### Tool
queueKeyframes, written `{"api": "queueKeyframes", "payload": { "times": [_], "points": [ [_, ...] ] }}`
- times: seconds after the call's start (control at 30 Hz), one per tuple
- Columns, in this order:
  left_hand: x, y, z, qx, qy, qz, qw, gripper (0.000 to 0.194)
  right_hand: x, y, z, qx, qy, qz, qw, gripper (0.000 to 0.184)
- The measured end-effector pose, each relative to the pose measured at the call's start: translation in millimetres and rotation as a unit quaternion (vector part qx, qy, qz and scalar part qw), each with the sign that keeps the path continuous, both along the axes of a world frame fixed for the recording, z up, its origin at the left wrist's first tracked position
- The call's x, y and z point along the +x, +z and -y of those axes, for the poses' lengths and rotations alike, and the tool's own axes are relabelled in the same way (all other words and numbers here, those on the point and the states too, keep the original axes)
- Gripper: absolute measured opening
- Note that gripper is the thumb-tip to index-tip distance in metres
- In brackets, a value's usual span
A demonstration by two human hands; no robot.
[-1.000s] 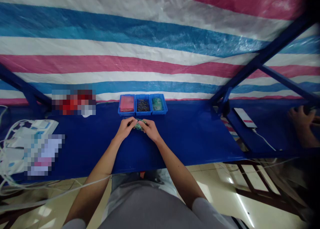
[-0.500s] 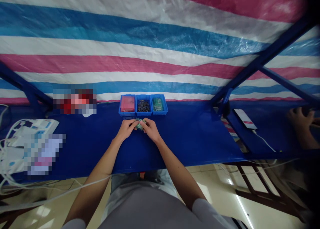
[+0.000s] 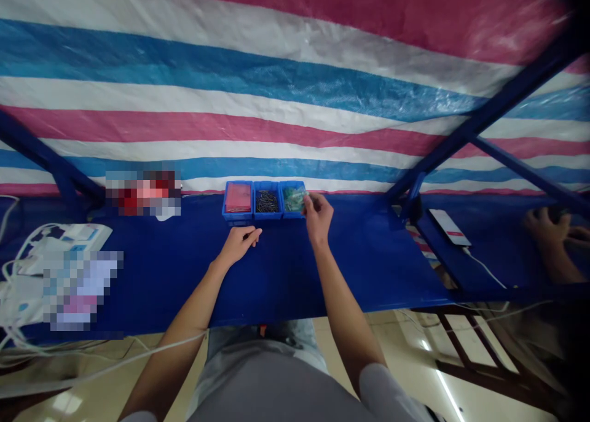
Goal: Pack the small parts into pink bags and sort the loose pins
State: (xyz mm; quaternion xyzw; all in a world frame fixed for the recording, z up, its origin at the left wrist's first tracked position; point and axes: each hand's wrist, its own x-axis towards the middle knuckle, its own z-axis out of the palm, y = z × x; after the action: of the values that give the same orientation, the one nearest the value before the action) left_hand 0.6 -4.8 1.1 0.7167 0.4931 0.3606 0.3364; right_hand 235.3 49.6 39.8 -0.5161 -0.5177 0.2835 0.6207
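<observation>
My right hand (image 3: 319, 216) is at the right-hand blue bin (image 3: 294, 214), its fingers pinching a small clear plastic packet with green in it (image 3: 299, 196) over the bin's contents. More greenish packets (image 3: 289, 195) lie in that bin. My left hand (image 3: 240, 244) rests on the blue table just in front of the bins, fingers curled together, with nothing visible in them. The middle bin holds many small dark metal pieces like screws (image 3: 266, 201). In the left bin is a stack of flat pink-red pieces (image 3: 238, 198).
A power strip with white cables (image 3: 87, 233) and a blurred item (image 3: 87, 290) lie at the left. Another blurred red item (image 3: 142, 193) is farther back. On the right are a blue frame post (image 3: 415, 201), a charging phone (image 3: 449, 226) and another person's hands (image 3: 550, 225).
My hands have parted. My right hand has moved right and forward from the front of the bins to the right bin. The green packet is no longer between both hands.
</observation>
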Motion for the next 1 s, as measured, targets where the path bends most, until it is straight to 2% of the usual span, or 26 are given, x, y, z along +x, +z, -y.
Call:
{"api": "queueKeyframes", "payload": {
  "times": [0.1, 0.17, 0.23, 0.33, 0.4, 0.53, 0.63, 0.73, 0.87, 1.0],
  "points": [
    [1.3, -1.1, -0.1, 0.003, -0.006, -0.006, 1.0, 0.047, 20.3, 9.5, -29.1, -0.023, -0.021, 0.059, 0.998, 0.039],
    [1.2, -0.7, 0.3, 0.005, 0.003, 0.001, 1.0, 0.047, 30.4, 10.2, -40.7, -0.044, -0.037, 0.156, 0.986, 0.039],
    [0.3, -0.1, 0.8, 0.009, 0.032, 0.018, 0.999, 0.047, 37.6, 6.5, -43.0, -0.035, -0.092, 0.249, 0.964, 0.038],
    [-1.2, 0.2, 1.0, 0.016, 0.084, 0.051, 0.995, 0.048, 40.0, -4.1, -32.2, -0.018, -0.127, 0.281, 0.951, 0.031],
    [-1.8, 0.0, 0.9, 0.017, 0.102, 0.065, 0.993, 0.048, 32.9, -10.3, -21.0, -0.002, -0.091, 0.276, 0.957, 0.028],
    [-1.8, 0.3, 1.7, 0.023, 0.111, 0.077, 0.991, 0.047, -1.6, -11.2, -3.6, 0.024, 0.047, 0.271, 0.961, 0.024],
    [-1.8, 0.6, 2.2, 0.028, 0.129, 0.094, 0.987, 0.045, -32.8, -3.1, -2.3, 0.038, 0.135, 0.294, 0.945, 0.022],
    [-2.5, -1.1, 1.3, 0.029, 0.158, 0.112, 0.981, 0.044, -58.6, 9.6, -17.2, 0.008, 0.196, 0.336, 0.921, 0.017],
    [-5.4, -5.2, -1.3, 0.046, 0.243, 0.121, 0.962, 0.048, -89.7, 32.6, -60.0, -0.017, 0.284, 0.416, 0.864, 0.029],
    [-11.7, -6.8, -3.9, 0.102, 0.353, 0.116, 0.923, 0.046, -125.1, 51.8, -104.2, -0.039, 0.33, 0.54, 0.774, 0.039]
  ]
}}
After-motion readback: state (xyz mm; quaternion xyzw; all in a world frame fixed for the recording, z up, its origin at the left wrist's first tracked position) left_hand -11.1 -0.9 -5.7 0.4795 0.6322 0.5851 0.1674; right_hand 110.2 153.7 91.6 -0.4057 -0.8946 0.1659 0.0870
